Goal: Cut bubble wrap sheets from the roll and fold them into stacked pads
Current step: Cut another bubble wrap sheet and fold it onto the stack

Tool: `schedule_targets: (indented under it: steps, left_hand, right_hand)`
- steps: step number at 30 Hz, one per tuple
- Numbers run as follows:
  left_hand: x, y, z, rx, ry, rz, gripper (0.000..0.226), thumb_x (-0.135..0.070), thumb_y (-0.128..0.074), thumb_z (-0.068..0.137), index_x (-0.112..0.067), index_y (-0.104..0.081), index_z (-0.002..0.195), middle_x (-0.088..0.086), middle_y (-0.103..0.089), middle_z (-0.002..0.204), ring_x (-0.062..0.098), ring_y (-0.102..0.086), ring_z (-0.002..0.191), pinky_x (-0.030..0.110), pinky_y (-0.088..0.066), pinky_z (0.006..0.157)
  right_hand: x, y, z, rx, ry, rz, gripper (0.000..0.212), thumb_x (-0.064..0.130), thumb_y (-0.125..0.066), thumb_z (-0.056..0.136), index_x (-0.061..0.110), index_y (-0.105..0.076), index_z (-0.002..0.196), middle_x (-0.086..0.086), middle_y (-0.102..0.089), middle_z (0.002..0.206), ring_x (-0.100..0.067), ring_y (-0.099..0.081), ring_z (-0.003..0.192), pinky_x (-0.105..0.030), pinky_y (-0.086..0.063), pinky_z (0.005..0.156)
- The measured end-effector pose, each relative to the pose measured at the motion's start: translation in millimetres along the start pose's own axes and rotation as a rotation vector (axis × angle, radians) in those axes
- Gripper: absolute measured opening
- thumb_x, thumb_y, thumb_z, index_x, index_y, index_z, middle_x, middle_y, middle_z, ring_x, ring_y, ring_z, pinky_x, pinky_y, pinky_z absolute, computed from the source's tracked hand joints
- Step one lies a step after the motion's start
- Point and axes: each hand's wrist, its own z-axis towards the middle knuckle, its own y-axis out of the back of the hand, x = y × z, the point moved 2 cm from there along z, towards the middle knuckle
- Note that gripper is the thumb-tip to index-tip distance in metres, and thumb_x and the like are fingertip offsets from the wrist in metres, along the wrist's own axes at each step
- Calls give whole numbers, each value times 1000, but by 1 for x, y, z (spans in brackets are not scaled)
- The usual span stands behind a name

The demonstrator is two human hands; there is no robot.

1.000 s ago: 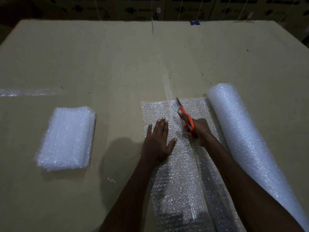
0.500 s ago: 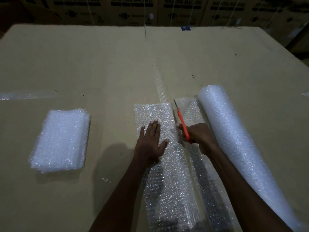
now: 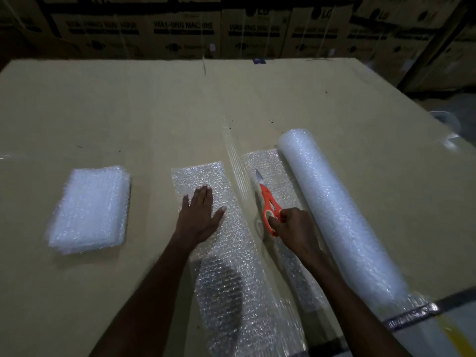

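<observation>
Scissors (image 3: 268, 202) with orange handles lay low on the unrolled strip at centre right of the frame, blades pointing up-frame, the right hand (image 3: 296, 228) curled around the handle loops. Left hand (image 3: 199, 215) lay flat with straight, spread fingers on the cut sheet (image 3: 224, 240), which ran from mid-frame down to the bottom edge and stood apart from the strip, bare cardboard showing between them. Just right of the scissors lay the bubble wrap roll (image 3: 342, 215), slanting toward the lower right. At centre left sat the stack of folded pads (image 3: 90, 210), well apart from the sheet.

The sheet appeared fully severed, so folding seemed next. The risk lay there: the film looked slick and springy, so a fold pressed with one palm might spring open or skew, giving an uneven pad. Scissors kept in the hand while folding might snag or pop bubbles, and the roll, unsecured, could roll off toward the table's right edge if nudged.
</observation>
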Motion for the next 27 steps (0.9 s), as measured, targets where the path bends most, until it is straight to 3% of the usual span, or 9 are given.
schedule_targets:
  steps: [4,7,10,12,14,16,20,23,27]
  left_hand:
    - [-13,2,-20,-12,-7,-34,80,-63,-11,101,-8,-8,159,9,-5,167,22,-2,154,49,-1,124]
    - [-32,-9,-50,-1,-31,-51,81,-62,-6,100,-8,-10,159,9,-6,167,23,-3,154,49,-2,123]
    - [-54,-23,-85,7,-60,-25,93,-67,6,93,-6,-17,158,11,-10,166,26,-8,154,49,0,122]
    - [-66,-31,-107,-57,-66,-39,95,-68,5,94,-4,-26,156,12,-16,164,27,-14,153,50,0,120]
    - [-74,-37,-125,-51,-46,-63,96,-71,7,92,-7,-21,157,8,-9,166,20,-1,153,46,7,122]
    - [-75,-43,-136,-46,-25,-60,94,-71,5,92,-8,-18,158,5,-5,166,16,6,151,44,9,122]
    - [-70,-42,-139,-49,-17,31,80,-63,-14,101,-6,-30,155,9,-19,164,22,-13,152,45,1,122]
    - [-67,-30,-127,15,16,75,81,-64,-9,99,-10,-8,160,5,2,166,21,4,154,47,8,123]
    - [-72,-16,-132,5,67,54,83,-63,-1,96,-10,-9,160,6,-3,167,21,2,154,49,3,123]
  right_hand:
    - [-12,-15,-4,22,26,-200,54,48,-46,103,2,-70,89,-23,-71,93,-39,-67,87,-34,-31,65]
    - [-10,-26,-12,29,53,-194,59,49,-38,107,-2,-66,101,-23,-68,103,-40,-66,94,-35,-30,68]
    - [-11,-33,-18,17,54,-152,32,27,-48,106,-2,-62,105,-22,-65,105,-40,-64,94,-37,-36,70]
    - [-12,-32,-24,-46,150,-151,20,16,-57,101,-3,-64,98,-24,-65,96,-41,-65,83,-40,-44,66]
    - [-19,-36,-31,-28,213,-229,6,5,-72,88,0,-68,89,-23,-66,83,-40,-66,68,-41,-50,55]
    - [-26,-40,-34,-29,249,-301,6,8,-74,86,8,-69,90,-18,-65,84,-36,-65,67,-38,-50,54]
    - [-30,-33,-43,-117,340,-215,6,2,-69,88,6,-65,90,-17,-64,90,-36,-63,71,-38,-50,54]
    - [-26,-30,-61,-142,464,-112,5,2,-67,90,3,-64,94,-18,-66,95,-35,-64,76,-37,-51,57]
    - [-22,-46,-102,-57,568,-51,24,20,-55,100,1,-65,110,-21,-68,112,-37,-67,93,-41,-57,72]
